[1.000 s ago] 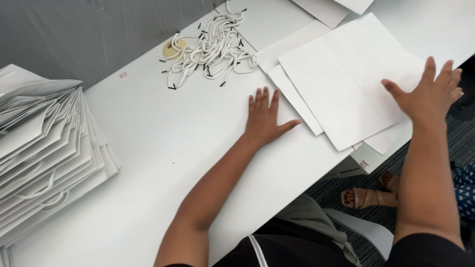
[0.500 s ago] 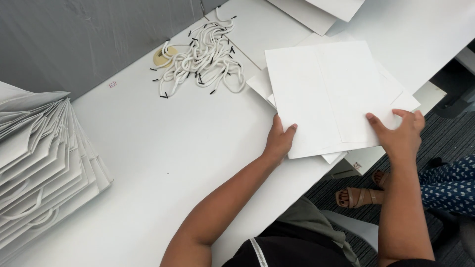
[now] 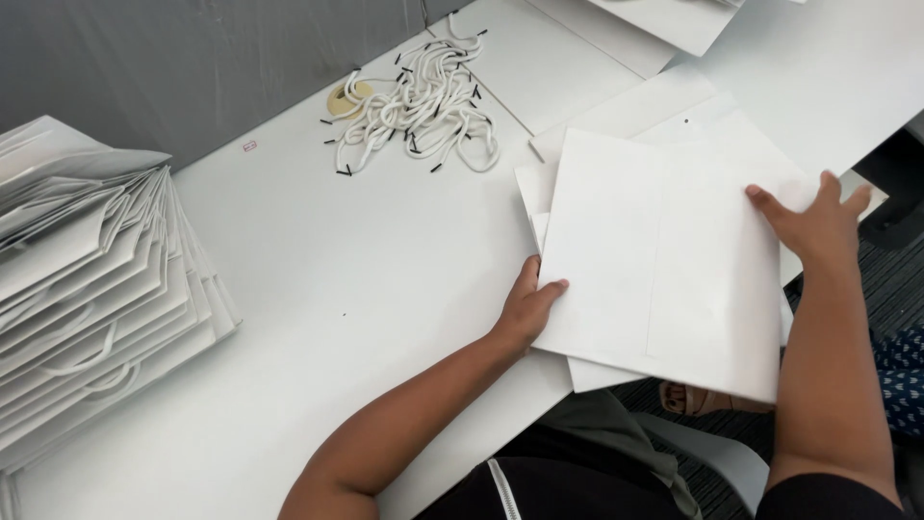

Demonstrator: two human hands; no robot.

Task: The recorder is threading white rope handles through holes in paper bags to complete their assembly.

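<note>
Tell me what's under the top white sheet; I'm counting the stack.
Under the top sheet, held by the left hand and right hand, edges of more white sheets stick out on the table. How many lie underneath is covered.

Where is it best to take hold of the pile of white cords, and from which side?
Probably from above, at the dense middle of the white cords. They lie loose and tangled on the table, so the outer loops and black tips would pull free singly.

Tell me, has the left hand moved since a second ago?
Yes. The left hand has gone from lying flat on the table to gripping the top sheet's left edge, farther from the cords.
</note>
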